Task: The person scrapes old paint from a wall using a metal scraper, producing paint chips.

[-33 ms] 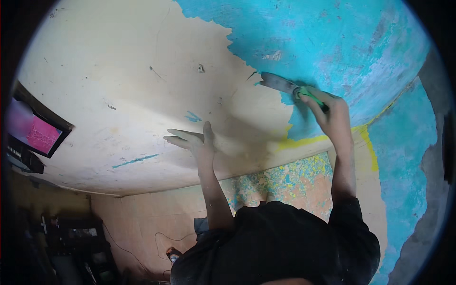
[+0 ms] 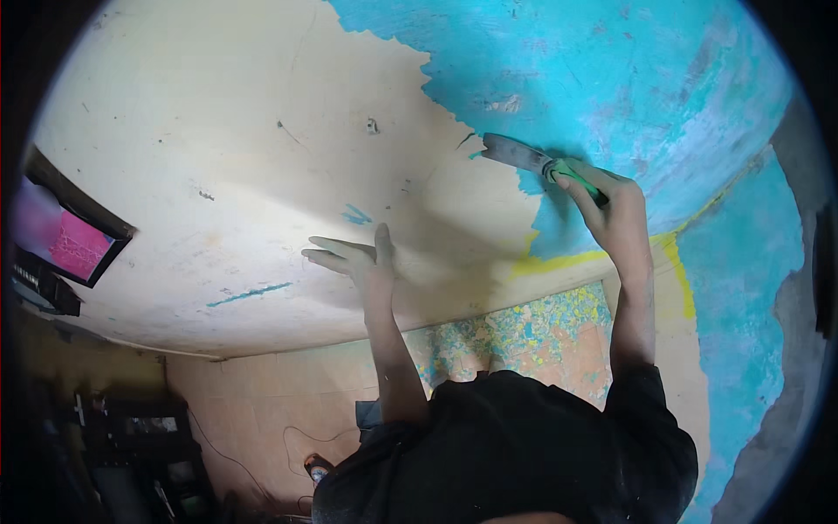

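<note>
My right hand (image 2: 611, 201) is closed around the green handle of a paint scraper (image 2: 517, 154). The scraper's grey blade points left, its tip at the ragged border where turquoise paint (image 2: 594, 79) meets the bare cream wall (image 2: 236, 113). A narrow yellow strip (image 2: 567, 261) runs along the lower edge of the turquoise. Lower and to the left, my left hand (image 2: 362, 262) has its fingers spread against the bare wall and holds nothing. Small turquoise remnants (image 2: 356, 215) show on the wall just above that hand.
Turquoise and yellow paint flakes (image 2: 524, 332) litter the tiled floor (image 2: 262, 393) below the wall. A dark-framed pink picture (image 2: 83, 249) hangs at the left. Dark furniture (image 2: 144, 454) stands at the lower left, with a thin cable (image 2: 227, 454) near it. Another partly turquoise wall (image 2: 742, 288) rises at the right.
</note>
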Motion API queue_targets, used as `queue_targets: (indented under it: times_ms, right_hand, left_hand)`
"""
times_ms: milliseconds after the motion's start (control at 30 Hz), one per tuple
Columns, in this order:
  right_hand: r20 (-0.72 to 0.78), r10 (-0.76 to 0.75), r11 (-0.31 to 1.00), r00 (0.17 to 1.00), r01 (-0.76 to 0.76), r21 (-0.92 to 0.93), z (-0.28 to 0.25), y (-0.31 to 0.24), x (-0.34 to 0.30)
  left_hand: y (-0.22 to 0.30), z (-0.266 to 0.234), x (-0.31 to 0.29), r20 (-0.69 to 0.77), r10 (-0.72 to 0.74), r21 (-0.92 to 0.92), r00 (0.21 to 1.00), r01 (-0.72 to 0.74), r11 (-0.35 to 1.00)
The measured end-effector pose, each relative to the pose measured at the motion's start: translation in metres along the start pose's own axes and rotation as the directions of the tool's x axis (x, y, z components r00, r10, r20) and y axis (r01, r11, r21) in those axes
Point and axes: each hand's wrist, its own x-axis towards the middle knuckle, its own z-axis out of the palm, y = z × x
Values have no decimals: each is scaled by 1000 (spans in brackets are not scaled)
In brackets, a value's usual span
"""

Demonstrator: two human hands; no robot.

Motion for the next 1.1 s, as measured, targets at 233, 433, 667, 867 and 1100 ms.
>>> queue_targets:
  times_ms: [233, 433, 667, 867, 1100]
  right_hand:
    - [171, -205, 972, 964, 220, -78, 73, -24, 10]
    - [236, 28, 991, 971, 3, -131, 40, -20, 4]
    - [36, -128, 935, 991, 132, -329, -45, -11, 15]
    - [270, -277, 809, 922, 375, -452, -29, -35, 42]
    - [536, -222, 719, 815, 508, -474, 39, -9, 23]
  left_hand:
    - [-7, 4, -1, -1, 19, 1, 1000, -19, 1000]
    - [-13, 8, 3, 20, -6, 39, 1000, 5, 999]
    - [-16, 2, 3, 0, -4, 0, 1000, 4, 1000]
    - [-15, 5, 4, -17, 10, 5, 1000, -10, 1000]
    - [-16, 3, 3, -10, 19, 54, 1000, -19, 998]
